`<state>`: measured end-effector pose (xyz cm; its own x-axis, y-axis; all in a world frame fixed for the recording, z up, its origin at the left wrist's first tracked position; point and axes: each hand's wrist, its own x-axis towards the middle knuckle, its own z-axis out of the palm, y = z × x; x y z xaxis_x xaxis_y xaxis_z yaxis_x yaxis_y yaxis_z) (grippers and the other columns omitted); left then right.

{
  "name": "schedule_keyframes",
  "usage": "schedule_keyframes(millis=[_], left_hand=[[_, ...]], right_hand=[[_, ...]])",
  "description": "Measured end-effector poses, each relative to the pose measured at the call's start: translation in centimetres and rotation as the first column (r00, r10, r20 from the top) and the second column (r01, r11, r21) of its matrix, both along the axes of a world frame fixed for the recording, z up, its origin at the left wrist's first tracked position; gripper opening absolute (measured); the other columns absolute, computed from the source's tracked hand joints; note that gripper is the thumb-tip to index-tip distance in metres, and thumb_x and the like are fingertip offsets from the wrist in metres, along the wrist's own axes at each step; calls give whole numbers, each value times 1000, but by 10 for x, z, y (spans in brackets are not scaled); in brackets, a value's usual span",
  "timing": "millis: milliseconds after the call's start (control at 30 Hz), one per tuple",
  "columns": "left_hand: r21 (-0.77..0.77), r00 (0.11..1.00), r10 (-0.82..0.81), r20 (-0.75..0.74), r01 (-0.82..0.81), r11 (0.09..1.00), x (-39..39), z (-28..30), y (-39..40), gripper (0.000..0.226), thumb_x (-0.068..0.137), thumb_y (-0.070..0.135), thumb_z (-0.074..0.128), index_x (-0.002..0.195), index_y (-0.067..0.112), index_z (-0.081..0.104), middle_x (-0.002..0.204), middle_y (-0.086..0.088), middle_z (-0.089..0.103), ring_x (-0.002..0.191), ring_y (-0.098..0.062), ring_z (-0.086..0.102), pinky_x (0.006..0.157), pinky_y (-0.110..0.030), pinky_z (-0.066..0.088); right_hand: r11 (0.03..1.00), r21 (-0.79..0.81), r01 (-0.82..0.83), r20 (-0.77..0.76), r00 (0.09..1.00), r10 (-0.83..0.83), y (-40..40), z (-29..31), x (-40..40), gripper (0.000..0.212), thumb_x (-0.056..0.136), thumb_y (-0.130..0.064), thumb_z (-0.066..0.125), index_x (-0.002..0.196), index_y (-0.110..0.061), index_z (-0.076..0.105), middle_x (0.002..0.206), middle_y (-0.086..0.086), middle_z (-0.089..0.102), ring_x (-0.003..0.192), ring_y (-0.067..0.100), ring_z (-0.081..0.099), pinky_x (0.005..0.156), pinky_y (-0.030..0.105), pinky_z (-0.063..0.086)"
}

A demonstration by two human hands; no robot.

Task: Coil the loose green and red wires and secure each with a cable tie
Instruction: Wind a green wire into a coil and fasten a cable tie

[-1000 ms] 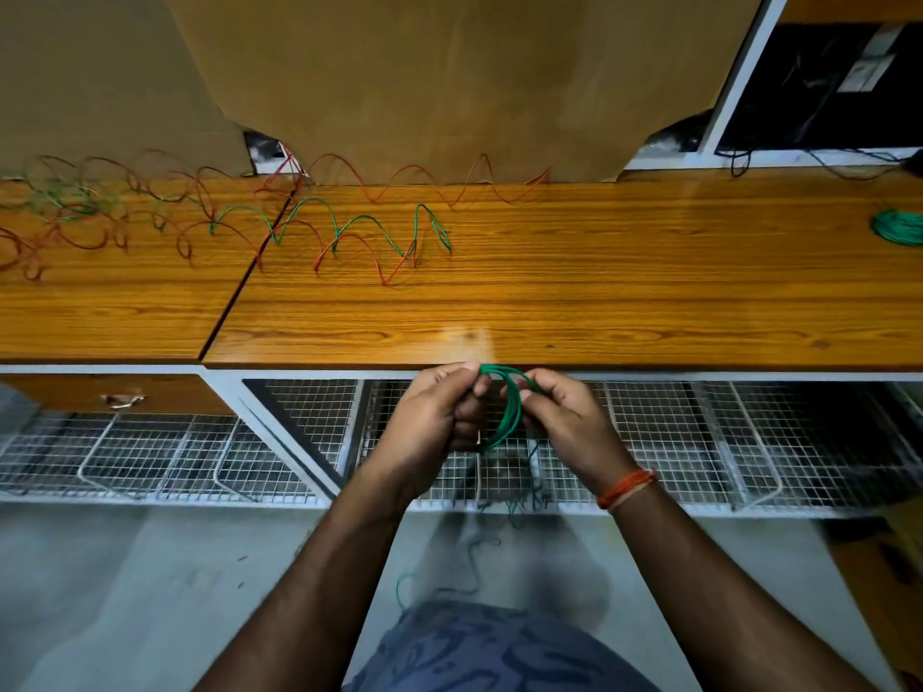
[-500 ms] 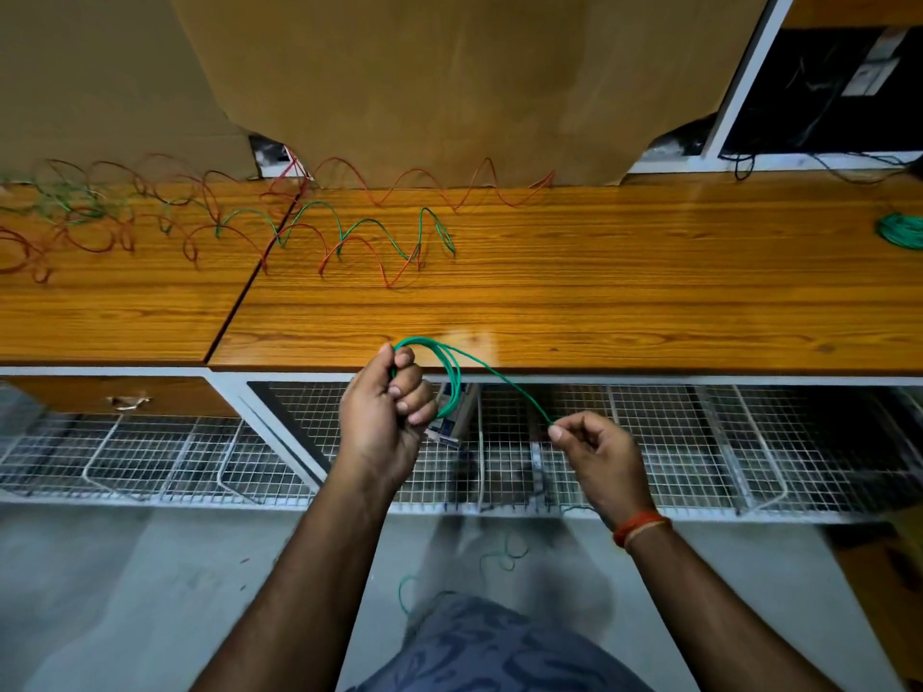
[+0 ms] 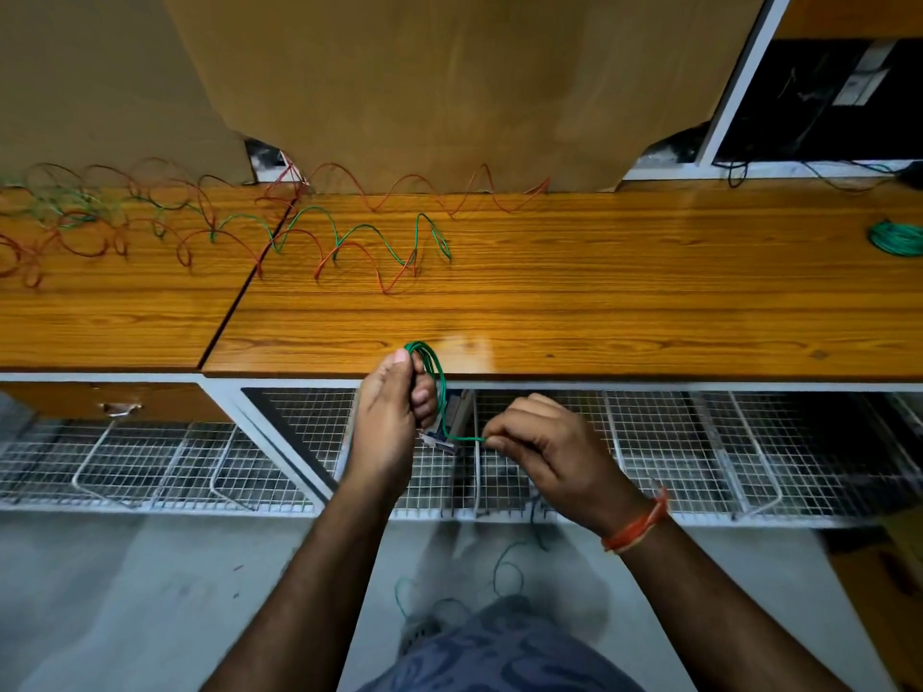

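The left hand (image 3: 389, 422) is closed around a small coil of green wire (image 3: 428, 362), held at the front edge of the wooden surface (image 3: 599, 302). The right hand (image 3: 544, 452) pinches the same wire's trailing strand, fingers curled; the rest seems to drop toward the floor. Loose red and green wires (image 3: 349, 242) sprawl across the surface's back left. A finished green coil (image 3: 896, 237) lies far right. No writing is legible.

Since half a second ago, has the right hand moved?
Yes. The right hand has come in toward the left hand, still pinching the green wire, judged against the desk's front edge.
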<state>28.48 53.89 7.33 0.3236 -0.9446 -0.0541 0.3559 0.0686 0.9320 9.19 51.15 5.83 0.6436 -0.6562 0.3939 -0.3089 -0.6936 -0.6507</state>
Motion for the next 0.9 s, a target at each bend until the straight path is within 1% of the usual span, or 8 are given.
schedule_keyframes(millis=[100, 233, 333, 467, 633, 700, 767, 900], left_hand=[[-11, 999, -10, 36, 10, 1000, -1, -1, -1, 27, 112, 26, 31, 90, 16, 44, 63, 5, 41, 55, -10, 32, 53, -25, 23], [-33, 983, 18, 184, -12, 999, -5, -1, 4, 29, 112, 24, 32, 91, 9, 45, 65, -1, 56, 57, -16, 48, 57, -25, 42], [-37, 961, 2, 277, 8, 999, -8, -2, 9, 32, 112, 22, 36, 88, 6, 48, 65, 3, 59, 59, -12, 54, 58, -24, 46], [-65, 948, -28, 318, 51, 997, -7, -5, 11, 35, 108, 32, 41, 90, 3, 48, 57, -1, 51, 49, -18, 44, 49, -24, 38], [-96, 974, -51, 222, 74, 993, -5, 0, 10, 33, 104, 30, 40, 79, 27, 61, 58, 5, 38, 49, -8, 31, 47, -19, 26], [-75, 981, -76, 176, 90, 993, -3, 1, 8, 34, 101, 36, 40, 79, 26, 64, 57, 6, 35, 49, -8, 26, 46, -21, 20], [-48, 983, -115, 140, 122, 991, -1, 2, 7, 40, 100, 42, 39, 84, 14, 63, 55, 5, 31, 47, -9, 21, 46, -24, 14], [-45, 970, -223, 100, 228, 973, 0, 4, 9, 38, 99, 40, 44, 79, 13, 61, 53, 3, 27, 46, -10, 17, 45, -22, 14]], right_hand=[[997, -63, -47, 10, 999, 48, 1, 10, 8, 22, 103, -29, 59, 100, -12, 73, 90, -5, 60, 87, 10, 51, 77, 23, 39], [987, -141, -82, 41, 995, 89, 2, 22, 17, 16, 100, -10, 63, 109, -6, 75, 97, 6, 59, 92, 19, 55, 79, 30, 46], [981, -182, -65, 89, 993, 83, 1, 34, 20, 17, 97, -1, 65, 110, -4, 75, 96, 9, 57, 89, 20, 57, 78, 26, 46], [980, -198, -4, 104, 994, 25, -8, 50, 24, 17, 89, 4, 71, 103, -7, 74, 95, 6, 58, 85, 18, 58, 75, 22, 47], [988, -157, 4, 103, 995, 13, -16, 61, 26, 22, 85, 5, 74, 104, -7, 74, 100, 0, 60, 92, 3, 57, 81, 9, 41], [991, -130, 37, 150, 989, -17, -19, 63, 26, 20, 85, 3, 76, 101, -10, 73, 99, -1, 61, 92, 3, 59, 78, 12, 43], [995, -64, 73, 202, 978, -59, -23, 63, 27, 21, 84, 0, 79, 99, -13, 73, 98, -4, 61, 91, 9, 62, 75, 20, 49], [972, 187, 142, 217, 959, -182, -38, 45, 29, 28, 85, -13, 81, 107, -26, 70, 106, -12, 62, 96, 13, 64, 78, 33, 57]])
